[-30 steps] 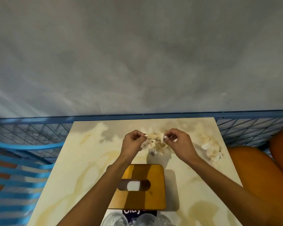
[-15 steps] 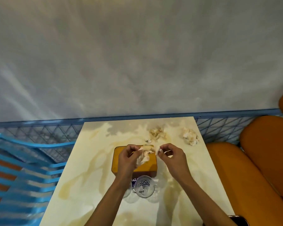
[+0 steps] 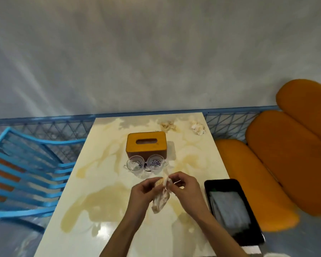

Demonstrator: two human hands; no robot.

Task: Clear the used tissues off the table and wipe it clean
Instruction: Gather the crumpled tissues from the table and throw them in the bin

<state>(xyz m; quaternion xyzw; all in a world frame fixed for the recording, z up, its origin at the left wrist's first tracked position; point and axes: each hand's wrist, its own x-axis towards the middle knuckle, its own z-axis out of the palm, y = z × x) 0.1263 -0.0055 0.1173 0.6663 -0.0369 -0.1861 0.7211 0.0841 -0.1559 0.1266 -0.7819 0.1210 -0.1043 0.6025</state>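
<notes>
Your left hand [image 3: 143,191] and right hand [image 3: 185,186] both pinched one tissue [image 3: 160,201] over worktop [image 3: 104,182]. Middle wad [image 3: 168,125], corner wad [image 3: 198,127] lay at far end; stains unwiped. Early stage, likely.

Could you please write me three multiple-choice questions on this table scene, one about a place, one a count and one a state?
1. Where do the glasses stand relative to the box?
A. behind it, by the wall
B. on its near side
C. on the sofa

2. How many loose tissues lie at the far end of the table?
A. one
B. four
C. two

3. What is the state of the tissue nearest the camera?
A. pinched by the left hand and right hand
B. lying flat, untouched
C. tucked in the box

Key: 1 B, both stand between box and hands; 2 C, two crumpled wads lie beyond the box; 3 A, fingers of both hands hold its top.
</notes>
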